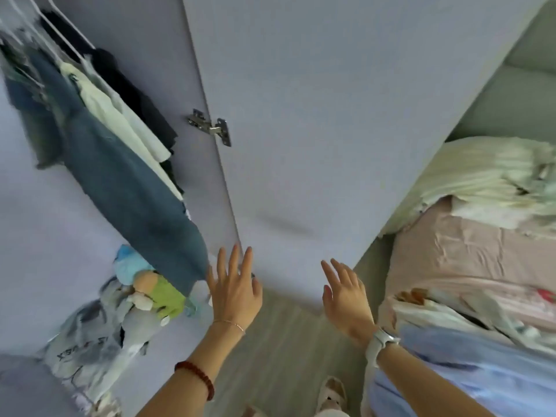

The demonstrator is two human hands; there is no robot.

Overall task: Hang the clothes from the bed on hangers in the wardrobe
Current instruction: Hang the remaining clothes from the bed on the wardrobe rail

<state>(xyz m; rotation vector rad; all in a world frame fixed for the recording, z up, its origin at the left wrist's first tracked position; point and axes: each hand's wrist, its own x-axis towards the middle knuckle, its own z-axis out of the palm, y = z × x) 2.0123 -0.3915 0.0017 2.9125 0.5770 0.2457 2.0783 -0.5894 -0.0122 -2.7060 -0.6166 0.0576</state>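
Two hands, left (233, 291) and right (346, 299), both empty with fingers spread, by the open wardrobe door (316, 130). Four-odd garments (129, 176) hang inside, blurred. Clothes pile (466, 350) on bed (469, 254), right. Wood-look floor (279, 356).

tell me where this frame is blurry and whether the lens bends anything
Head view: motion blur smears the hanging clothes and the bed; the hinge, left hand and right hand stay fairly sharp; wide-angle distortion slants the wardrobe door; light is soft, without glare.
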